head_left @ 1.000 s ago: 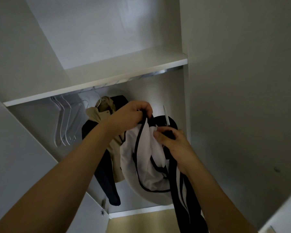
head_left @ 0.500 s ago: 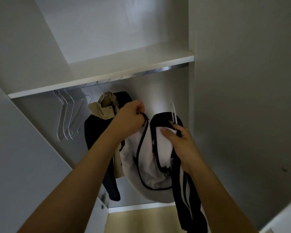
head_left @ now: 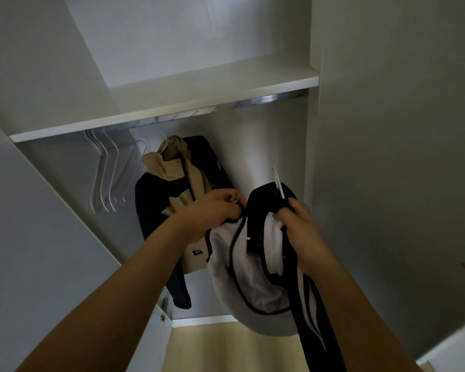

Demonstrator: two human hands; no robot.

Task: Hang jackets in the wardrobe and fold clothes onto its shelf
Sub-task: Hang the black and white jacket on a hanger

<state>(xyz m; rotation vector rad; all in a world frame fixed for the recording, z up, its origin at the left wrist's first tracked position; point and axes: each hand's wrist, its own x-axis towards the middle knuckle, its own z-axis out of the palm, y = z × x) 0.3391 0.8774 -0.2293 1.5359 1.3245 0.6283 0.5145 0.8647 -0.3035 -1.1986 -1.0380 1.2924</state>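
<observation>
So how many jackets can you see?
2. A beige and navy hooded jacket hangs on the silver metal rail. A black and white zip jacket is held in both hands, left hand and right hand. None seem hidden.

Dim, flat light; the rail point(head_left: 269, 99) glints, the shelf point(head_left: 199, 89) glows palest, arms shadowed, edges bent by wide-angle.

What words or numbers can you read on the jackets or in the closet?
None can be read.
Small dark patch with pale marks near the hem of the beige and navy jacket: too small and blurred.
Pale badge on that jacket's shoulder: blurred.
Small white mark inside the black and white jacket: unreadable.
</observation>
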